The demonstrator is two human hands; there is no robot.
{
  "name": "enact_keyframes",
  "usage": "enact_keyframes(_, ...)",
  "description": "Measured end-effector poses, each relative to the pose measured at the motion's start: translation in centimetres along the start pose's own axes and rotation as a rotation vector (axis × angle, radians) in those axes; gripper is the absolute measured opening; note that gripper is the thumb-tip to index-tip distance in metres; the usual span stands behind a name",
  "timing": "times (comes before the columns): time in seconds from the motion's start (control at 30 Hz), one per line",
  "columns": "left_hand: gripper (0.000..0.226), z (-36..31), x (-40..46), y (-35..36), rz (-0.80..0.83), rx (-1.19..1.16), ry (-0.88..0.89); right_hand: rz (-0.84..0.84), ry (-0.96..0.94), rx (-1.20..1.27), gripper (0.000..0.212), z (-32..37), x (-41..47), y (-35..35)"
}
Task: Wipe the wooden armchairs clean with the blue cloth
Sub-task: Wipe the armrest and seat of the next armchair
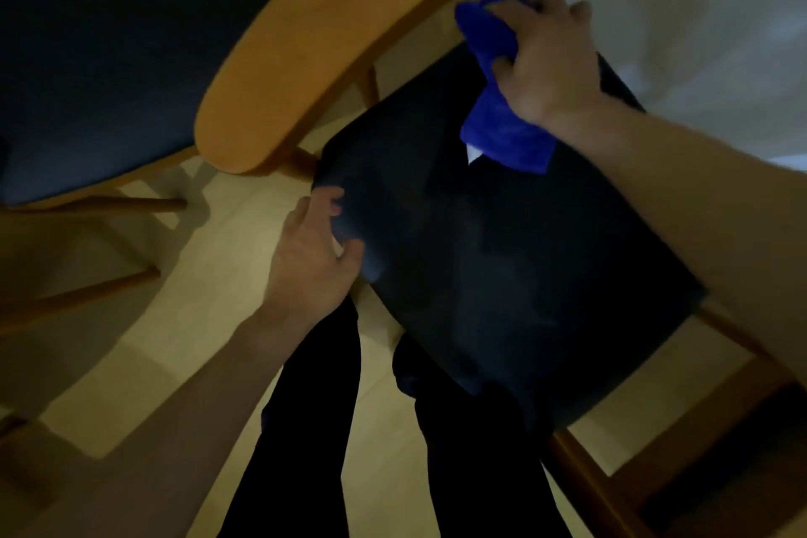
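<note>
**Head view: blue cloth at armchair's rear post**

Head view, looking down. Right hand (546, 61) clutching blue cloth (498, 100) against wooden armchair (332, 35) upright; cloth hanging lengthwise over dark seat cushion (502, 266). Left hand (312, 258) gripping cushion's near corner. Second armchair (87, 57) just beside, left; pale wooden floor (227, 284) between.

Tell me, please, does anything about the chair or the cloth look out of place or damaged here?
Nothing stands out. The right hand grips the blue cloth by a wooden post of the armchair, and the left hand holds the edge of the dark seat. No damage or spill shows.
</note>
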State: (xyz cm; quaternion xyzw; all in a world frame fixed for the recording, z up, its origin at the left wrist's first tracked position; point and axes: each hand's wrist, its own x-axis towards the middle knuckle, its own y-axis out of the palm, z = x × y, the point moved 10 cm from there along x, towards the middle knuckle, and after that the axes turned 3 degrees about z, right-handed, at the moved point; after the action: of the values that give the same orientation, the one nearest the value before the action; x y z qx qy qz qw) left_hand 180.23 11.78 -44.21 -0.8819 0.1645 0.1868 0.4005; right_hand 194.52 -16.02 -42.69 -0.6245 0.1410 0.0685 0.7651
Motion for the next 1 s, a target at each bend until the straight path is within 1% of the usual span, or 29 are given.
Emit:
enact_keyframes(0.07,0.057,-0.2,1.0,-0.2,0.015,-0.013,0.024,0.034,0.096,-0.023,0.051,0.4,3.2,1.1)
enact_keyframes(0.13,0.057,-0.2,1.9,-0.7,0.024,0.000,0.049,0.153,0.253,-0.061,0.051,0.2,5.0,3.0)
enact_keyframes(0.2,0.055,-0.2,2.5,-1.3,0.009,0.031,0.073,0.225,0.284,-0.141,0.055,1.2,5.4,4.2)
enact_keyframes(0.27,0.054,-0.2,2.7,-1.7,0.005,0.053,0.094,0.225,0.199,-0.126,0.056,3.4,4.8,4.7)
enact_keyframes(0.33,0.051,-0.1,2.5,-1.8,0.016,0.080,0.101,0.234,0.093,-0.085,0.050,5.9,3.1,5.9)
enact_keyframes(0.43,0.043,-0.7,2.0,-1.8,0.043,0.172,0.176,0.250,-0.077,0.006,0.049,10.3,-2.0,8.1)
enact_keyframes(0.5,0.042,-0.9,1.5,-1.8,0.084,0.220,0.224,0.280,-0.189,0.095,0.047,13.1,-6.5,9.3)
enact_keyframes(0.6,0.039,0.5,0.7,-2.2,0.144,0.259,0.210,0.406,-0.372,0.113,0.046,16.0,-12.2,11.4)
enact_keyframes(0.67,0.037,1.7,0.4,-2.6,0.171,0.263,0.164,0.449,-0.402,0.165,0.047,16.0,-13.2,11.6)
enact_keyframes(0.7,0.037,2.3,0.3,-2.7,0.184,0.256,0.136,0.435,-0.401,0.201,0.047,15.7,-12.6,11.0)
enact_keyframes(0.73,0.037,2.7,0.3,-2.8,0.195,0.252,0.110,0.397,-0.381,0.218,0.048,15.0,-11.6,10.0)
enact_keyframes(0.8,0.038,3.4,0.3,-2.9,0.200,0.242,0.072,0.246,-0.282,0.162,0.049,12.0,-7.7,7.4)
enact_keyframes(0.87,0.039,3.8,0.4,-3.0,0.186,0.226,0.042,0.102,-0.085,0.049,0.051,6.7,-2.6,4.8)
enact_keyframes(0.93,0.039,4.1,0.5,-2.9,0.174,0.210,0.013,0.075,0.148,0.040,0.049,1.5,1.5,3.5)
enact_keyframes(1.0,0.039,4.1,0.7,-3.1,0.144,0.206,-0.011,0.073,0.329,0.095,0.046,-0.2,2.7,3.7)
